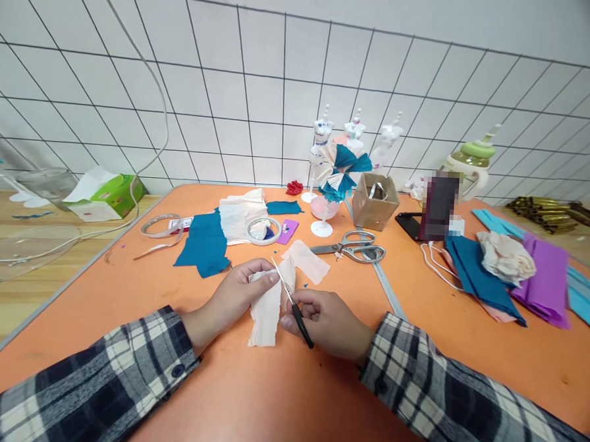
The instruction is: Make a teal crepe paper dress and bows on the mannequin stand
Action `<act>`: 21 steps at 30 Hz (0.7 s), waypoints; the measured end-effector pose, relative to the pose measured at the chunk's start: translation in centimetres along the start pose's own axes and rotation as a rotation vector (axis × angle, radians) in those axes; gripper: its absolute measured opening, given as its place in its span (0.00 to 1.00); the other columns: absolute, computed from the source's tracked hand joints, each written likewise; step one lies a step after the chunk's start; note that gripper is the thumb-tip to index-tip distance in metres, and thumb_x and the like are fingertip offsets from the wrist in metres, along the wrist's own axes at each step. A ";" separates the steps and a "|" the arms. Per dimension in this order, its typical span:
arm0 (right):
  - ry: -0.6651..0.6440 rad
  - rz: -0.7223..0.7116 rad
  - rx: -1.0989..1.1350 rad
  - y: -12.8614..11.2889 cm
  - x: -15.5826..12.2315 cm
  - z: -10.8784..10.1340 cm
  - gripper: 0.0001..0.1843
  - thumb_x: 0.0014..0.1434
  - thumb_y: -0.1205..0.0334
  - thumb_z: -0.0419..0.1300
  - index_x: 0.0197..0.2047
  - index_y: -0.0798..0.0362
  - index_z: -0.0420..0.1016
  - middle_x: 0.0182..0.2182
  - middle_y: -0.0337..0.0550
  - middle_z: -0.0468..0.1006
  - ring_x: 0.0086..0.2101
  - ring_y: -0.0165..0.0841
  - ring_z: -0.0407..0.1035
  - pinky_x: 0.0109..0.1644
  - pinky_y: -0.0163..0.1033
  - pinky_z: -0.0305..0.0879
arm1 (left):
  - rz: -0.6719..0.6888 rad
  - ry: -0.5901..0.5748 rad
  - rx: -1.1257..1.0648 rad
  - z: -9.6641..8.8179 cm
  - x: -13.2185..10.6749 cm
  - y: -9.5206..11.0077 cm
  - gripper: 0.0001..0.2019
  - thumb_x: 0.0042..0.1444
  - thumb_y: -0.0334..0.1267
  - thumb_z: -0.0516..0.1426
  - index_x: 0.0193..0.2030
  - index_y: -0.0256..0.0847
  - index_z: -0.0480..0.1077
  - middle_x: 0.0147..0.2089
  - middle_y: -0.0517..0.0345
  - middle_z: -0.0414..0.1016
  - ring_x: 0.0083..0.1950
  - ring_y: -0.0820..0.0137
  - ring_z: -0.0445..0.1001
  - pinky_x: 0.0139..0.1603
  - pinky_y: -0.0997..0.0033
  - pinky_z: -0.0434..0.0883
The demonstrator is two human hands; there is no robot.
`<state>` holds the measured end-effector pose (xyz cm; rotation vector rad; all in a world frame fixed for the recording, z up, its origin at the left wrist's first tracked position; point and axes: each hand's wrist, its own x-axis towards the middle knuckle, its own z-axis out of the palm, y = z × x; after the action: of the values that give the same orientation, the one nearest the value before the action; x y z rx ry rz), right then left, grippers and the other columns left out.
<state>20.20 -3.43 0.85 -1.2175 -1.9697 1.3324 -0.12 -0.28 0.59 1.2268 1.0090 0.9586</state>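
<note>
My left hand [244,291] pinches a cream crepe paper strip [265,318] between thumb and fingers; its lower end hangs towards me. Black-handled scissors [299,323] are in my right hand [326,321], their thin silver blades pointing up and left across the paper's edge by my left thumb. Fingers hide part of the handles. Just beyond the hands, another cream piece of paper [309,261] lies on the table. Large metal scissors [365,246] rest behind it. To the left are a teal crepe paper piece [203,242] and a tape roll [263,232].
A teal and cream paper skirt [344,171] is on a small stand among white mannequins [388,143]. Right of it are a cardboard box [375,202], a phone [439,209] and folded purple paper [544,277]. A tissue pack [108,198] stands far left.
</note>
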 end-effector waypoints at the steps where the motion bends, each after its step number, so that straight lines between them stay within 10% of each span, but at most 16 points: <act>1: -0.007 -0.001 0.003 0.0 0.0 0.0 0.12 0.59 0.50 0.61 0.33 0.51 0.70 0.18 0.30 0.62 0.22 0.26 0.56 0.25 0.33 0.48 | 0.001 -0.001 -0.008 -0.1 0.0 -0.1 0.14 0.53 0.48 0.65 0.33 0.39 0.71 0.27 0.62 0.74 0.24 0.75 0.68 0.24 0.78 0.63; 21: -0.003 -0.012 0.038 0.3 0.3 0.2 0.11 0.56 0.53 0.64 0.31 0.51 0.70 0.18 0.30 0.61 0.21 0.25 0.55 0.24 0.32 0.49 | -0.049 0.004 -0.097 0.2 -0.3 0.5 0.16 0.52 0.50 0.64 0.31 0.40 0.68 0.26 0.59 0.77 0.24 0.71 0.71 0.25 0.74 0.64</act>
<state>20.02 -3.22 0.44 -1.1851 -1.9423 1.3603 -0.07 -0.59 1.15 1.1156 0.9807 0.9607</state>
